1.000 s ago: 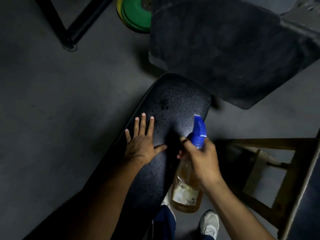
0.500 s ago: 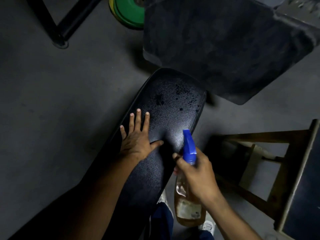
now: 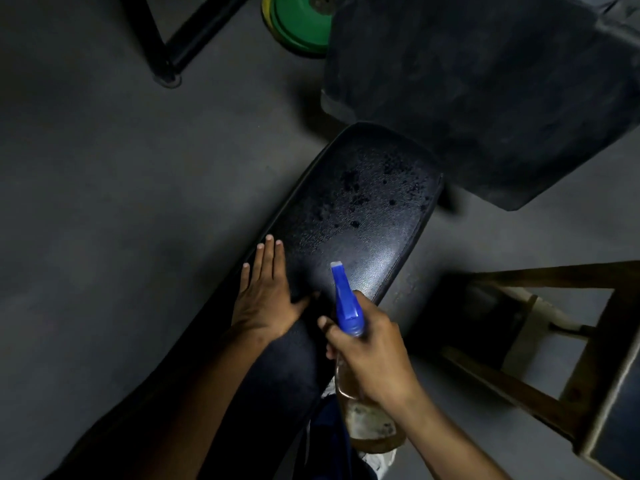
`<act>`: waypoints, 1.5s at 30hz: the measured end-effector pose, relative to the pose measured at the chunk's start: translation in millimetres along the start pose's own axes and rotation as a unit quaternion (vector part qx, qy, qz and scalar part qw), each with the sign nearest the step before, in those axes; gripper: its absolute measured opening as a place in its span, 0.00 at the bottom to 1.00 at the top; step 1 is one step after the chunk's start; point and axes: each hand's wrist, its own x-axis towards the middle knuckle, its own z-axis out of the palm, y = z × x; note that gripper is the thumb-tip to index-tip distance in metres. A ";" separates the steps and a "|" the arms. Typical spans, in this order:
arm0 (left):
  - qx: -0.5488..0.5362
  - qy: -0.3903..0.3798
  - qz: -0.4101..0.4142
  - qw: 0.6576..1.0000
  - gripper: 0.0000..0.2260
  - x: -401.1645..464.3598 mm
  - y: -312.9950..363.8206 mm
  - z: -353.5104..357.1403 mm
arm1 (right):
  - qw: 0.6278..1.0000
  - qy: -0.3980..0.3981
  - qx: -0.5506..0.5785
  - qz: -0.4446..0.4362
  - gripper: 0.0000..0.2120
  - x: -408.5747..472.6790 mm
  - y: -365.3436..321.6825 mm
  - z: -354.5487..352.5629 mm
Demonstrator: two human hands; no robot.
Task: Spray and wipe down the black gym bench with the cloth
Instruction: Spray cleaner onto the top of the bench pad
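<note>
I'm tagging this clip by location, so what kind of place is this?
Most likely a gym. A black padded bench fills the middle, green weight plates lie on the dark floor beyond it, and a black metal frame stands nearby.

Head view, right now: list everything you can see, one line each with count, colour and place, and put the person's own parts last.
gym bench: one, black, centre, running toward the lower left; dark wet droplets on its far end
spray bottle: one, blue nozzle over a clear body of amber liquid, over the bench's right edge
weight plates: stacked, green and yellow, on the floor at the top
metal frame: one, black, top left
dark pad: one, black, upper right, beyond the bench end
wooden stool: one, brown, right
floor: grey
cloth: none visible
shoe: one, white, bottom centre
left hand: fingers straight, resting flat on the bench
right hand: grips the spray bottle
</note>
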 end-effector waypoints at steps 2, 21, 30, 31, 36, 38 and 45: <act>0.004 -0.004 -0.012 1.000 0.54 -15.9 -4.9 4.5 | 1.000 -0.003 -0.012 -0.003 0.10 -8.8 2.4 1.2; 0.031 -0.044 -0.039 0.998 0.52 -101.2 22.0 39.9 | 0.997 0.071 -0.012 0.011 0.15 -71.8 41.0 -56.2; 0.030 -0.017 -0.061 0.998 0.50 -127.4 5.0 42.6 | 0.997 -0.025 -0.068 -0.028 0.12 -90.0 37.8 -26.6; 0.039 -0.009 -0.064 0.997 0.50 -132.6 -0.3 43.3 | 0.996 -0.031 -0.076 -0.036 0.12 -91.5 36.4 -22.7; 0.062 0.000 -0.108 0.992 0.50 -152.1 -23.6 42.7 | 0.992 -0.056 -0.095 -0.059 0.11 -95.5 26.8 -7.3; 0.046 -0.017 -0.123 0.991 0.50 -155.5 -26.7 42.0 | 0.991 -0.061 -0.097 -0.062 0.11 -97.3 22.7 -1.8; 0.012 -0.026 -0.123 0.992 0.50 -158.8 -30.1 46.8 | 0.990 -0.056 -0.111 -0.071 0.12 -104.3 20.2 10.8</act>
